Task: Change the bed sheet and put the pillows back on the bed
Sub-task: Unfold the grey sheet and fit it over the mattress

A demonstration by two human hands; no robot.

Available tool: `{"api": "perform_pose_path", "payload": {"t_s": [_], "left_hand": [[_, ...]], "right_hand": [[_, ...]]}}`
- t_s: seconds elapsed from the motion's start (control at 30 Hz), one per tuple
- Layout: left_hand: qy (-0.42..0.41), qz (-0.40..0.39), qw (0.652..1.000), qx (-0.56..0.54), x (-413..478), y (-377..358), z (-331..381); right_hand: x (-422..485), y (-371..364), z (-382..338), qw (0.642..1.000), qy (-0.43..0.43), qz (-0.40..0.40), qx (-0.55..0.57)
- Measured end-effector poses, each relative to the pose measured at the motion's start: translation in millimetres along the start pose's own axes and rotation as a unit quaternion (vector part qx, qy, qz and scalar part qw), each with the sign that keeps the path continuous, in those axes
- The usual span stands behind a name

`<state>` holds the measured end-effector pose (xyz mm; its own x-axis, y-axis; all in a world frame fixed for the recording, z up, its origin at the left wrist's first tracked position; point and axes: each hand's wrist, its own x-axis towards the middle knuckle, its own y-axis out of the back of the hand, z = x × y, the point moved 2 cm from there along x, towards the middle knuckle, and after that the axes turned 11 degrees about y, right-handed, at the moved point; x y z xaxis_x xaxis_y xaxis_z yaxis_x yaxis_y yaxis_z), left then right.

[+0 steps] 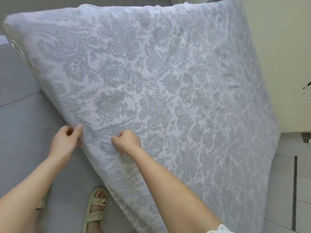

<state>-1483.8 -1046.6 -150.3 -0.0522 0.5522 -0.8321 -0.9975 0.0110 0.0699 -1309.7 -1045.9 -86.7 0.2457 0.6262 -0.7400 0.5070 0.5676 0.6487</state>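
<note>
A white bed sheet [151, 78] with a grey floral pattern lies spread over the mattress and fills most of the view. At its near left edge my left hand [67, 140] pinches the sheet's border between thumb and fingers. My right hand [126, 140] lies just to the right of it on top of the sheet, fingers curled into the fabric and gripping a fold. The mattress corner [13, 42] shows bare at the far left. No pillows are in view.
Grey floor [21, 132] runs along the bed's left side, where my sandalled foot [96, 209] stands close to the edge. A cream wall or cupboard [286, 64] borders the bed on the right, with white drawers [303, 182] below it.
</note>
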Motion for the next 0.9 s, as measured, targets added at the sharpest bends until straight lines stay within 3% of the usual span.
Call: {"api": "perform_pose_path", "payload": {"t_s": [0.1, 0.17, 0.33, 0.53, 0.77, 0.9], "left_hand": [[0.036, -0.109, 0.99, 0.083, -24, -27, -32], [0.031, -0.127, 0.984, 0.123, -37, -40, -48], [-0.015, -0.061, 0.987, 0.151, -40, -31, -59], [0.022, -0.039, 0.989, 0.139, -26, -41, -72], [0.06, -0.065, 0.995, 0.056, -74, -90, -102], [0.022, 0.002, 0.997, 0.07, -109, -126, -140]], "right_hand": [[-10, -3, 15, 1.0, -0.017, -0.014, 0.0], [-19, -7, 31, 0.999, -0.025, -0.027, -0.011], [-47, -14, 79, 0.998, -0.05, -0.044, -0.02], [-65, -6, 135, 0.997, -0.07, -0.03, -0.025], [-81, -16, 199, 1.0, -0.004, -0.01, -0.019], [-104, -40, 240, 0.999, 0.033, -0.018, -0.021]]}}
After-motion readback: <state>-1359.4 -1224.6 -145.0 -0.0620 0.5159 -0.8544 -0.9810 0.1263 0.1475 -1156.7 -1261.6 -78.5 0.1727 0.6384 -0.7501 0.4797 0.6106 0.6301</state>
